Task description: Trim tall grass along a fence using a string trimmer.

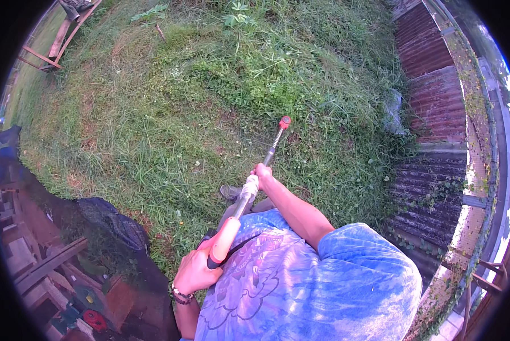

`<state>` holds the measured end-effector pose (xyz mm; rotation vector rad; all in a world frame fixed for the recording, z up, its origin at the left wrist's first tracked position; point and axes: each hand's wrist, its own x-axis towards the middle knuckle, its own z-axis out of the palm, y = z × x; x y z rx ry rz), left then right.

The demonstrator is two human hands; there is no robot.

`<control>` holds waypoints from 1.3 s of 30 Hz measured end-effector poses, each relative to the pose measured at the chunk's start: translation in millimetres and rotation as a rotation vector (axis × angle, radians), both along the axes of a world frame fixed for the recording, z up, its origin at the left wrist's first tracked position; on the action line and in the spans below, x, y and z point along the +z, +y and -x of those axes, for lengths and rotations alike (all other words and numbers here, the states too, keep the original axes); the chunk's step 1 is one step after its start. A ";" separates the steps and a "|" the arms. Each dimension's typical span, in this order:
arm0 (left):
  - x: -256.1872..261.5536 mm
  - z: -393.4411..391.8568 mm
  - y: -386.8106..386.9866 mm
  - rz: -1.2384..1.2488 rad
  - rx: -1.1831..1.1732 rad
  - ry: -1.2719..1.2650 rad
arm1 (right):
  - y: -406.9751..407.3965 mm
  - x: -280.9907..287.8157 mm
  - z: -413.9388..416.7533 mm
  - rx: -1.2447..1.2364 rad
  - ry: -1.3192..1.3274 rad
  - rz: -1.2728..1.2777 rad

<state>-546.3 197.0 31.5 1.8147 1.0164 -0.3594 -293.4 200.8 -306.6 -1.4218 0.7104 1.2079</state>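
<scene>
A cordless-looking string trimmer (241,207) slants forward from my waist, its grey metal shaft partly bound with whitish wrapping (250,187). My left hand (197,269), with dark beaded bracelets at the wrist, grips the orange-red and black rear handle (226,240) beside my shirt. Farther along, my right hand (262,172) is closed around the shaft just past the wrapping. The red trimmer head (285,122) hangs over the grass (220,140), near a leafier green patch (255,83). Whether its line is spinning cannot be told. One shoe (229,192) shows below the shaft.
Rusty corrugated metal sheets (430,102) line the right side, with a clear plastic sheet (392,111) against them. Dark netting (114,223) borders boards (50,264) at lower left. A wooden frame (60,38) stands upper left; a young broad-leaved plant (238,18) grows ahead.
</scene>
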 end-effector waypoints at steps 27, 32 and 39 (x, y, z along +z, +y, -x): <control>-14.1 21.3 57.8 -0.119 0.094 0.229 | 197.6 -41.2 106.8 0.329 0.151 -0.207; -7.4 29.4 90.9 -0.073 0.040 0.132 | 172.5 -43.2 78.1 0.202 0.074 -0.126; -15.2 26.2 175.7 0.088 -0.114 -0.006 | 124.4 -21.6 17.0 -0.046 -0.051 0.084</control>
